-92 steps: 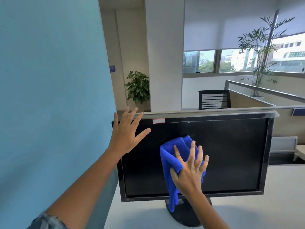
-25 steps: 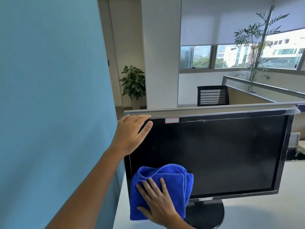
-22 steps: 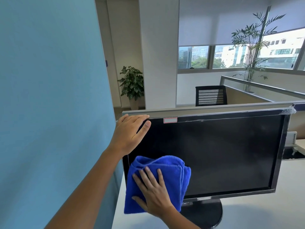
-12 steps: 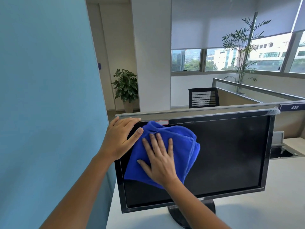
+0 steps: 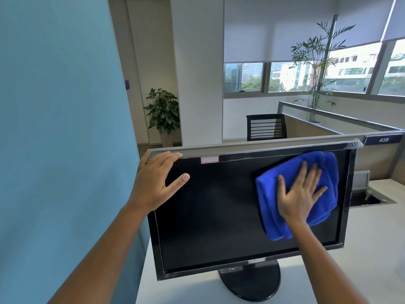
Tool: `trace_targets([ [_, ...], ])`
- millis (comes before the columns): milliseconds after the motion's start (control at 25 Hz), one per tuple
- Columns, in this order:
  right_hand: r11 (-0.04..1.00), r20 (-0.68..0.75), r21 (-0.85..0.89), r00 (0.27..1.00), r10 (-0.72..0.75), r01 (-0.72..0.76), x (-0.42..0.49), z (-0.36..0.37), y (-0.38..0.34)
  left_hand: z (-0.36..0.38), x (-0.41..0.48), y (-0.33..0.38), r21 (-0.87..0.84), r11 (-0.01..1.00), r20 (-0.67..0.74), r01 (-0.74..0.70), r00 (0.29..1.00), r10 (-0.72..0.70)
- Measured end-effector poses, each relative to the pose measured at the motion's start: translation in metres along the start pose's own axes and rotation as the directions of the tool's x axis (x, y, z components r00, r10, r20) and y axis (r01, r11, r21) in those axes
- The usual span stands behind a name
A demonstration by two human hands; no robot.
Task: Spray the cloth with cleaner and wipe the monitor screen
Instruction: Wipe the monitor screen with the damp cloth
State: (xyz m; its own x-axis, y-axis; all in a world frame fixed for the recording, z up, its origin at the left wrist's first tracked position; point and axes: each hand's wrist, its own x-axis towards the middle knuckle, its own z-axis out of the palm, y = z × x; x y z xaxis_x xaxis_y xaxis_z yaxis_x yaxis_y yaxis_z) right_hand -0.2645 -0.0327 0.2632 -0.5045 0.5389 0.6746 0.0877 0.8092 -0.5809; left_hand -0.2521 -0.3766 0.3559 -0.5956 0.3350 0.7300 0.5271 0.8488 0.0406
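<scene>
A black monitor (image 5: 214, 216) stands on a round base on a white desk, its screen dark. My left hand (image 5: 155, 183) grips the monitor's top left corner, fingers over the top edge and thumb on the screen. My right hand (image 5: 300, 194) lies flat with spread fingers on a folded blue cloth (image 5: 271, 207), pressing it against the upper right part of the screen. No spray bottle is in view.
A blue partition wall (image 5: 61, 128) rises close on the left. The white desk (image 5: 372, 249) extends to the right, with a cable hatch (image 5: 370, 197) behind the monitor. A low cubicle divider (image 5: 383, 150) runs along the back; a black chair (image 5: 266, 127) and plants stand beyond.
My right hand has swept the cloth from the upper left of the screen across to the upper right. My left hand has stayed on the top left corner.
</scene>
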Motion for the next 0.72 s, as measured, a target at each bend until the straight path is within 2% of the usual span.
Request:
trace_targets([
  [120, 0.962, -0.012, 0.117, 0.968, 0.251, -0.248, 0.011, -0.005, 0.017, 0.001, 0.0, 0.0, -0.015, 1.0, -0.016, 0.003, 1.0, -0.003],
  [200, 0.946, 0.001, 0.163, 0.958, 0.285, -0.282, 0.007, -0.005, 0.008, 0.001, 0.0, -0.001, -0.019, 1.0, -0.025, 0.004, 1.0, -0.004],
  [280, 0.954, 0.038, 0.17, 0.969, 0.244, -0.247, -0.004, -0.002, -0.019, 0.002, -0.001, -0.002, -0.024, 1.0, -0.031, 0.004, 1.0, -0.005],
  [400, 0.994, 0.099, 0.099, 0.995, 0.027, -0.037, -0.04, 0.009, -0.069, 0.001, -0.001, -0.002, -0.034, 0.999, -0.027, 0.008, 1.0, -0.009],
  [520, 0.972, 0.176, 0.051, 0.956, -0.234, 0.229, -0.085, 0.022, -0.118, 0.0, 0.0, -0.002, -0.043, 0.999, -0.026, 0.003, 1.0, -0.004],
  [600, 0.908, 0.226, 0.046, 0.881, -0.416, 0.418, -0.115, 0.031, -0.142, 0.0, 0.0, -0.001, -0.047, 0.999, -0.03, 0.006, 1.0, -0.008],
  [720, 0.75, 0.293, 0.066, 0.706, -0.645, 0.658, -0.154, 0.043, -0.158, 0.0, 0.0, -0.001, -0.053, 0.999, -0.04, 0.009, 0.999, -0.011],
])
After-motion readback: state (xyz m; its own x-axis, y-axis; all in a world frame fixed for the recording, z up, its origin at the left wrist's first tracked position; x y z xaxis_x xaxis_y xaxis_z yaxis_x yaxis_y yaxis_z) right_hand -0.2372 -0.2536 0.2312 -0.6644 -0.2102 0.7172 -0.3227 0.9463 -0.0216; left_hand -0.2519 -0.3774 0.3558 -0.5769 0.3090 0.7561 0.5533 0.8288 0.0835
